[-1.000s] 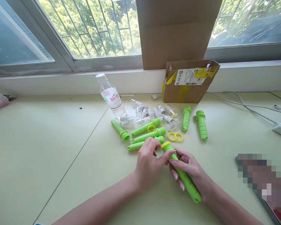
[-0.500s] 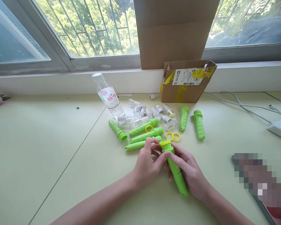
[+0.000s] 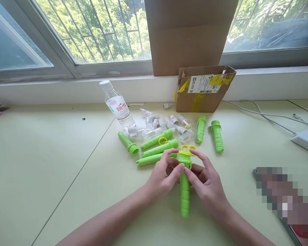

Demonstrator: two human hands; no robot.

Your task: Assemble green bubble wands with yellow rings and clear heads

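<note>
Between my two hands is a green plastic handle (image 3: 184,194), its threaded end pointing away from me and its closed end toward me. A yellow ring (image 3: 184,152) sits around the threaded end. My left hand (image 3: 165,174) grips the handle from the left, thumb on its upper side and index finger at the ring. From the right, my right hand (image 3: 206,177) holds it too, with its index fingertip against the ring. Just beyond lie two loose yellow rings (image 3: 192,147). Several more green handles (image 3: 159,149) rest to the left, one with a ring (image 3: 162,140) on top.
Clear plastic tubes with white ends (image 3: 154,131) lie in a heap behind the handles. A water bottle (image 3: 118,107) stands at their left, a cardboard box (image 3: 202,97) behind. Two green handles (image 3: 217,136) lie right. A white power strip (image 3: 305,140) and a blurred phone-like object (image 3: 284,201) are farther right.
The held handle has turned from slanting to nearly straight, its near end swinging left. My right index finger has moved up to the yellow ring.
</note>
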